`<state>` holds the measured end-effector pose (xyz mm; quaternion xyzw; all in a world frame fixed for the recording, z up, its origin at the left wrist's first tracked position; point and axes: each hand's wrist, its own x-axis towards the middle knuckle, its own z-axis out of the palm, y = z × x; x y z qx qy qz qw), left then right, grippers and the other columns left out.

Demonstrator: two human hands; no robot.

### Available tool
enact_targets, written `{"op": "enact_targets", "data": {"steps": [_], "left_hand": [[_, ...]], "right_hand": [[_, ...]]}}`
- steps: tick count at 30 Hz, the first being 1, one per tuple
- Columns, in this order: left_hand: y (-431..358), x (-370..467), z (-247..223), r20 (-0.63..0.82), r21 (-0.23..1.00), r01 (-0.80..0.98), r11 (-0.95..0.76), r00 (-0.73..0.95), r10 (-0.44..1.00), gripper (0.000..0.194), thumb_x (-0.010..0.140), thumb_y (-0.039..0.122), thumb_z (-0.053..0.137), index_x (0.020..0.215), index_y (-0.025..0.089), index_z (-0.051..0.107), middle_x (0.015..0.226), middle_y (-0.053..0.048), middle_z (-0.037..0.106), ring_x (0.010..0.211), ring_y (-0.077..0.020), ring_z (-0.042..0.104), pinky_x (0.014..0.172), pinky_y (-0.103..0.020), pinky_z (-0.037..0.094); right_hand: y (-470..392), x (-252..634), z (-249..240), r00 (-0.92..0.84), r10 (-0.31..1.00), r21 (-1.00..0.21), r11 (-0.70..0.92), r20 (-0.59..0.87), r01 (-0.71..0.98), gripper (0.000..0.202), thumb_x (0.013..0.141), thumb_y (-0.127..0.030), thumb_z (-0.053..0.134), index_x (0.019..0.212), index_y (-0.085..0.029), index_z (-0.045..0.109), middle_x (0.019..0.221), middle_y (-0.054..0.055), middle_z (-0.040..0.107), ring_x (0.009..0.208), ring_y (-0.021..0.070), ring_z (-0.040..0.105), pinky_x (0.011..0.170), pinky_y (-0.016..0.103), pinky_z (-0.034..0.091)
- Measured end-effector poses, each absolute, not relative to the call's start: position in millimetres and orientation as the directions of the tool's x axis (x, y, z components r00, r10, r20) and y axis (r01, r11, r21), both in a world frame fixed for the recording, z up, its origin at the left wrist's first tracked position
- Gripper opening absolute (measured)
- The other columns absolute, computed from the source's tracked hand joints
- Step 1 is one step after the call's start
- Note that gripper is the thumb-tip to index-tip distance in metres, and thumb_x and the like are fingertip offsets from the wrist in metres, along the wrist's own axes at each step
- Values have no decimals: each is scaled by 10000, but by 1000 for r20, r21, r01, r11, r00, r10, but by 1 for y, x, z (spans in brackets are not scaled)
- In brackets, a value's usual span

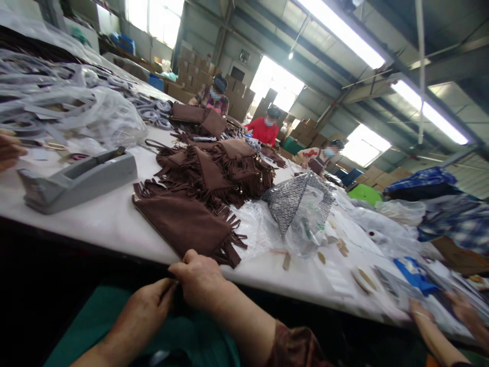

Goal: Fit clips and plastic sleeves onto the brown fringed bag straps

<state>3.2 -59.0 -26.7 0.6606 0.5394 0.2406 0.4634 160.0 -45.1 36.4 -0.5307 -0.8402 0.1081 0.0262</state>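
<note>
At the table's front edge my left hand (151, 300) and my right hand (202, 279) meet, both with fingers pinched together. Between them is something small and dark, largely hidden by the fingers, that I cannot make out. Just beyond my right hand lies a flat brown fringed bag (183, 219), its near corner at the table edge. A heap of similar brown fringed bags (219, 168) is piled behind it.
A grey tape dispenser (82, 178) stands left on the white table (114, 232). Clear plastic wrap (110, 120) and grey straps lie behind it. Right are a patterned grey bag (288, 201) and a tape roll (362, 280). Other people's hands (422, 311) show at both sides; several co-workers sit beyond.
</note>
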Motion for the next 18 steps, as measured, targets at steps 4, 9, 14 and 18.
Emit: {"op": "enact_targets", "data": {"steps": [4,9,14,18], "left_hand": [[-55,2,-27,-171,862,506,-12,314,934,308,865,367,393,754,215,636,712,-39,690,657,-200,623,615,-274,420],[-47,4,-27,-254,907,401,131,272,928,357,771,473,457,550,203,534,531,-24,549,515,-153,489,498,-254,326],[-46,5,-23,-578,784,-20,620,338,742,396,611,556,647,606,198,478,483,75,379,403,-58,275,410,-190,159],[-44,-1,-16,-594,718,-115,687,415,689,390,563,473,754,692,161,559,554,62,452,432,-39,323,417,-156,190]], "right_hand": [[-39,148,32,-552,834,-28,551,-16,834,140,835,-305,600,835,-190,680,902,56,592,768,211,553,589,299,422],[-56,149,-7,-474,831,-54,509,291,859,120,830,-269,595,734,-197,591,820,52,569,740,212,512,593,327,376],[-74,159,-27,-355,814,-190,480,459,856,203,931,-260,473,999,-212,658,933,61,634,802,217,534,707,361,401],[-92,169,-30,-315,791,-323,527,524,786,357,914,-201,468,1234,-235,623,1145,88,638,961,244,568,831,394,432]]}}
